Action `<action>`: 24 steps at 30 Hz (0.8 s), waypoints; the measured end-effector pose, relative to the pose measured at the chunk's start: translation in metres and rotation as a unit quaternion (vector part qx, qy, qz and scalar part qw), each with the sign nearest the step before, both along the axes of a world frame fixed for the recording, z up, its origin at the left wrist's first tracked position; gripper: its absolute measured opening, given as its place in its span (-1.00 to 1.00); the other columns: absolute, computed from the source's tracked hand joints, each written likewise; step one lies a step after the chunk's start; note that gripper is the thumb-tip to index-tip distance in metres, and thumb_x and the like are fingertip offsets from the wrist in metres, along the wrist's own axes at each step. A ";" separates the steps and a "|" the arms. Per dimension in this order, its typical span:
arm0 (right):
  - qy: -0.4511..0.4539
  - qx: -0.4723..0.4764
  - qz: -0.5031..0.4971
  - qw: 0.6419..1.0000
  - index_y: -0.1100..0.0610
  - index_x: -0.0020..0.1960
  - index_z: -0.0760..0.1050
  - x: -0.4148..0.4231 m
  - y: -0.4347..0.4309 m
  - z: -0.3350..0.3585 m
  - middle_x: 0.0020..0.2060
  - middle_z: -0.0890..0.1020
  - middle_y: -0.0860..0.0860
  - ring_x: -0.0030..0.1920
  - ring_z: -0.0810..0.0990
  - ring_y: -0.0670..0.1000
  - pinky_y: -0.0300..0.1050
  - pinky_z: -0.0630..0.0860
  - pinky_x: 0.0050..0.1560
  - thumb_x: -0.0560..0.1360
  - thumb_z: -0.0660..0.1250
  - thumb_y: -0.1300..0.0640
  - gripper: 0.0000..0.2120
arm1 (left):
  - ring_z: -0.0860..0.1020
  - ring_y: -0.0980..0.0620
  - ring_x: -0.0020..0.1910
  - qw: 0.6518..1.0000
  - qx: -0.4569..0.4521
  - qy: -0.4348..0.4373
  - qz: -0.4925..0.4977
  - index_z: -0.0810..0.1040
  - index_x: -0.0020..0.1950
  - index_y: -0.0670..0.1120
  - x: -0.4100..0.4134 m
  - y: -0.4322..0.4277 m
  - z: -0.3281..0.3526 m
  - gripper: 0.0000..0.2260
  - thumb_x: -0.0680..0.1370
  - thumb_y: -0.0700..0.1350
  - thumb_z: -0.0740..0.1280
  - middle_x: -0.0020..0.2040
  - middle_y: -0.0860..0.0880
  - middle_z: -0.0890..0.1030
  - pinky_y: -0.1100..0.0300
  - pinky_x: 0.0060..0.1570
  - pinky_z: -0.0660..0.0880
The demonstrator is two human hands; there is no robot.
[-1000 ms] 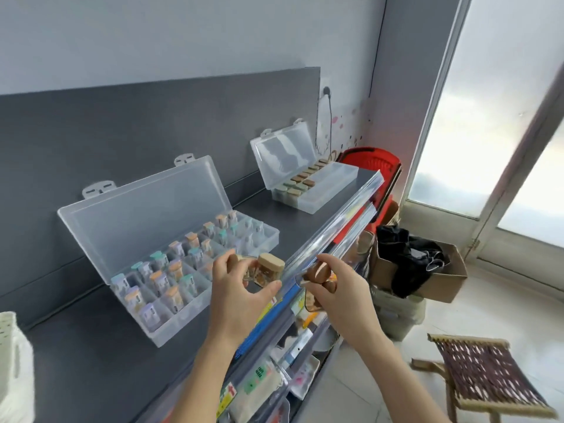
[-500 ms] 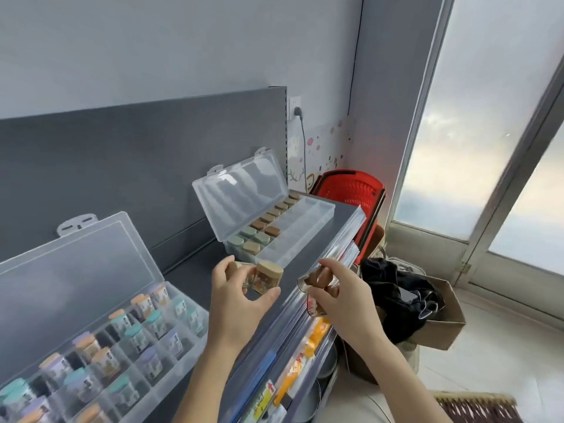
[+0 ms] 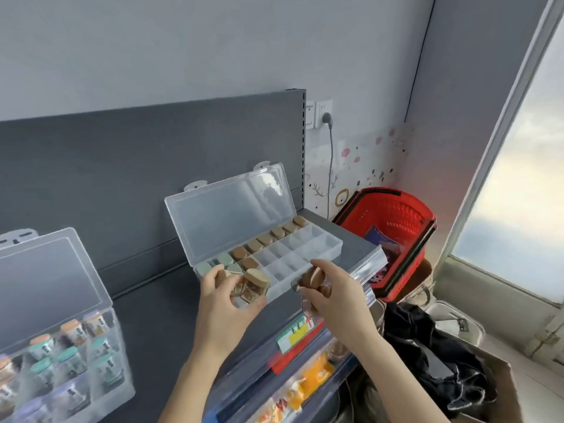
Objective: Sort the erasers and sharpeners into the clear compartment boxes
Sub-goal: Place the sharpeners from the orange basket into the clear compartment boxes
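My left hand [image 3: 224, 303] grips several small clear sharpeners with tan caps [image 3: 251, 286] just in front of the right-hand clear compartment box [image 3: 308, 242]. That box stands open on the dark shelf; its back row and left end hold brown, tan and green pieces, and its front compartments look bare. My right hand [image 3: 332, 294] pinches a brown-capped sharpener [image 3: 311, 277] at the box's front edge. A second open clear box [image 3: 61, 355] at the lower left is filled with several capped sharpeners in orange, teal and purple.
The dark shelf [image 3: 158, 303] has a clear plastic price rail [image 3: 360, 270] along its front. A red basket [image 3: 393, 239] sits beyond the shelf's right end. A cardboard box with black cloth [image 3: 442, 364] lies below right. Lower shelves hold packaged goods.
The view has swung right: the filled box slid to the lower left and the right-hand box came close. Both hands, still holding their sharpeners, now sit at that box's front.
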State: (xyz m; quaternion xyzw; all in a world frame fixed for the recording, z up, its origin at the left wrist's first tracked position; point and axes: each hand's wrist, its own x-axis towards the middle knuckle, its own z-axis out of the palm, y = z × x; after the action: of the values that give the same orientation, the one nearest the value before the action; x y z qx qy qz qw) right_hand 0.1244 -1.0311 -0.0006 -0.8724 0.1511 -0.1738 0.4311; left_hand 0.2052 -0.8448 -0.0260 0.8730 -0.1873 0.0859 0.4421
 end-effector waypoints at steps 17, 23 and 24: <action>0.008 -0.009 0.138 0.990 -0.01 0.38 0.38 0.097 -0.059 -0.001 0.06 0.53 -0.05 -0.03 0.59 0.02 -0.25 0.51 -0.07 0.49 0.38 0.11 -0.52 | 0.26 0.23 0.20 0.990 0.022 0.010 0.140 0.57 0.17 -0.04 0.036 -0.041 -0.002 -0.59 0.38 0.05 0.51 0.40 0.06 0.22 0.33 0.09 0.34; 0.011 -0.040 0.170 0.985 0.01 0.31 0.44 0.138 -0.059 -0.005 0.00 0.51 -0.07 -0.14 0.62 0.00 -0.21 0.58 -0.11 0.48 0.39 0.15 -0.59 | 0.25 0.16 0.32 0.988 0.017 0.024 0.153 0.54 0.19 -0.01 0.057 -0.041 -0.010 -0.58 0.39 0.07 0.50 0.45 0.06 0.17 0.35 0.16 0.25; 0.010 -0.048 0.176 0.983 0.01 0.29 0.45 0.144 -0.060 -0.006 -0.02 0.52 -0.09 -0.18 0.62 -0.02 -0.23 0.58 -0.13 0.47 0.40 0.16 -0.60 | 0.24 0.13 0.35 0.987 0.017 0.027 0.157 0.54 0.19 -0.01 0.061 -0.041 -0.011 -0.58 0.39 0.07 0.50 0.45 0.06 0.17 0.34 0.17 0.24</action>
State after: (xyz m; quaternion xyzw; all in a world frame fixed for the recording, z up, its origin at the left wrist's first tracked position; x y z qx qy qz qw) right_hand 0.2685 -1.0908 -0.0065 -0.9067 -0.0087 -0.0937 0.4112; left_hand 0.2659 -0.8856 -0.0368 0.9010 -0.0378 0.1273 0.4129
